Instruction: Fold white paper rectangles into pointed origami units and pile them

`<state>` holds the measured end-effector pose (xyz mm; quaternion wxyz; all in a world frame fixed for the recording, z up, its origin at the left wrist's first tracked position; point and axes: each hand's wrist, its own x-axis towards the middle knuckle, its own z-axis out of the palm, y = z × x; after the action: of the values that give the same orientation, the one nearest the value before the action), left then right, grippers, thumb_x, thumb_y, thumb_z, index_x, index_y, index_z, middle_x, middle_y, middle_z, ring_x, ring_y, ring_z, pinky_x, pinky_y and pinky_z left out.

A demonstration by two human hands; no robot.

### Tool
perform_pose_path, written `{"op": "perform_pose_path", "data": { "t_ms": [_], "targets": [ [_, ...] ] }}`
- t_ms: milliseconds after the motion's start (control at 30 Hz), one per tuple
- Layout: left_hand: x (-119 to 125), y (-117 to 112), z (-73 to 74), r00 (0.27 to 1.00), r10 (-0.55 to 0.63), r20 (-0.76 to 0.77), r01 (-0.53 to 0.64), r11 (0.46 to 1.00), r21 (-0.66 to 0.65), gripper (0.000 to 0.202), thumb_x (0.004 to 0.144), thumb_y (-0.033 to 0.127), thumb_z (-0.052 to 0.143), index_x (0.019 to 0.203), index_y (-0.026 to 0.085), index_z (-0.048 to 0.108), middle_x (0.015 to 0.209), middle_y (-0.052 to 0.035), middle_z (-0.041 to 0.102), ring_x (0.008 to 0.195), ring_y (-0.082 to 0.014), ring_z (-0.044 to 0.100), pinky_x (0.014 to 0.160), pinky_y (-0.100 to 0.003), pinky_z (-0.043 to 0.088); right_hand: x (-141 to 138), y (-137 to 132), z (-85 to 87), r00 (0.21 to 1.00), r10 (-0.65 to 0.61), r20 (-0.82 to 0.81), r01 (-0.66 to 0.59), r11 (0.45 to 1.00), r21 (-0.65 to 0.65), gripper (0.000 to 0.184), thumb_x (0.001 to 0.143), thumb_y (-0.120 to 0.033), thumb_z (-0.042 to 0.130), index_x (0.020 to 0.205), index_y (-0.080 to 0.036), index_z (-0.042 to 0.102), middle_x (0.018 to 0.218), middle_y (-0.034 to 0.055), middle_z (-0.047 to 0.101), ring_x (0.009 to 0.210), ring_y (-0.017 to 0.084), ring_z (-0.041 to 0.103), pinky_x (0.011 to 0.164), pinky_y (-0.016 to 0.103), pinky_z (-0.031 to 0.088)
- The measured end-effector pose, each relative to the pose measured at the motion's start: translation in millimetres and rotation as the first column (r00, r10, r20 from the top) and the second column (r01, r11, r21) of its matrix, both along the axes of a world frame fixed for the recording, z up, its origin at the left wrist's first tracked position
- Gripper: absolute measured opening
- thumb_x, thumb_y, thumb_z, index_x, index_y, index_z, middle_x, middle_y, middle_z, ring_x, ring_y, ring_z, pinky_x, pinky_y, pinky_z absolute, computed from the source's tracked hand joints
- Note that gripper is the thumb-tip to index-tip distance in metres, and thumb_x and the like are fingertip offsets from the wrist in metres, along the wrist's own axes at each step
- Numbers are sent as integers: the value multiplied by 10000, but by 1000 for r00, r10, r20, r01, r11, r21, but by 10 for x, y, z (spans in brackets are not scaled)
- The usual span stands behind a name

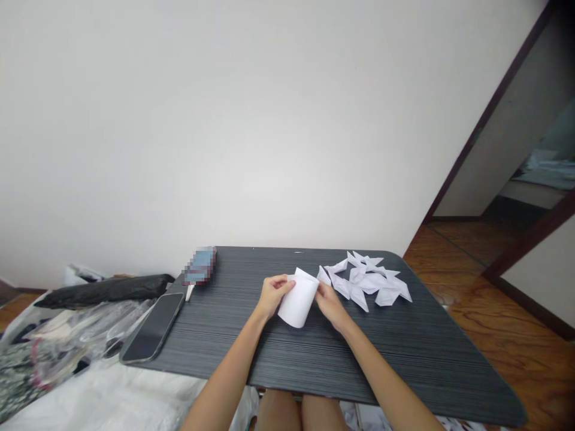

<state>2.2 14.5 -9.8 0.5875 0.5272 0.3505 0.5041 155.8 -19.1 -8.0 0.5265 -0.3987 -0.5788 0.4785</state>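
Note:
A sheet of white paper [298, 303], bent over into a curve, is held just above the dark table between both of my hands. My left hand [273, 294] pinches its upper left edge, thumb in front. On the opposite side, my right hand [329, 303] grips the upper right edge, with some of its fingers hidden behind the sheet. Right beyond that hand lies a loose group of several folded white paper pieces [369, 280] with pointed ends.
The dark wood-grain table [215, 335] stands against a white wall. A phone [153, 328] lies at its left edge, and a blurred-out blue and red item [200, 266] sits at the back left. Plastic bags [99, 326] and a long black bundle [108, 290] are piled left of the table.

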Motion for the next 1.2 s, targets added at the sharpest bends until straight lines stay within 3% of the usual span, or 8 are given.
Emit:
{"op": "perform_pose_path", "data": {
  "t_ms": [67,133,333,467,700,1033,1200],
  "targets": [
    [14,1,13,992,85,-88,-77,992,99,240,614,332,643,689,105,619,728,-53,616,630,-135,551,574,-233,438,78,19,45,991,-130,-4,130,980,149,302,786,-381,422,1024,-210,495,1005,78,572,966,190,514,839,341,393],
    [40,-11,19,979,140,-151,-113,978,174,221,635,333,622,683,117,608,726,-47,608,654,-137,550,597,-232,444,122,29,54,987,-151,52,136,966,221,273,763,-353,469,989,-202,501,997,74,561,943,187,521,819,317,408],
    [120,-70,-7,960,239,-146,-195,944,265,219,657,300,609,789,138,544,754,-37,574,706,-130,551,665,-230,449,103,72,-67,972,-201,123,178,968,177,225,687,-340,555,837,-173,538,803,47,582,732,169,558,671,290,461],
    [110,-105,33,966,193,-172,-132,940,313,355,697,293,576,1002,144,474,698,-12,532,630,-96,521,602,-198,432,111,84,-80,974,-204,99,187,969,162,197,704,-355,534,749,-167,573,750,45,594,713,173,553,664,290,455],
    [62,-145,146,975,-11,-222,80,949,305,371,758,312,495,1090,148,498,907,-76,590,772,-145,553,657,-227,439,121,5,16,978,-105,178,77,984,159,201,749,-335,477,737,-165,583,684,22,564,646,142,516,585,243,417],
    [61,-119,123,975,131,-181,-98,979,178,248,673,330,587,799,123,640,761,-67,654,647,-152,588,552,-223,443,125,-17,34,985,-92,146,70,986,150,216,751,-341,481,795,-156,584,674,22,553,609,130,501,553,236,409],
    [52,-118,138,979,111,-174,-78,979,187,298,667,306,598,904,127,628,693,-48,643,565,-107,553,477,-178,402,129,-16,22,987,-58,148,38,990,132,189,747,-325,485,744,-156,569,644,11,540,576,114,484,519,220,396]
  ]
}}
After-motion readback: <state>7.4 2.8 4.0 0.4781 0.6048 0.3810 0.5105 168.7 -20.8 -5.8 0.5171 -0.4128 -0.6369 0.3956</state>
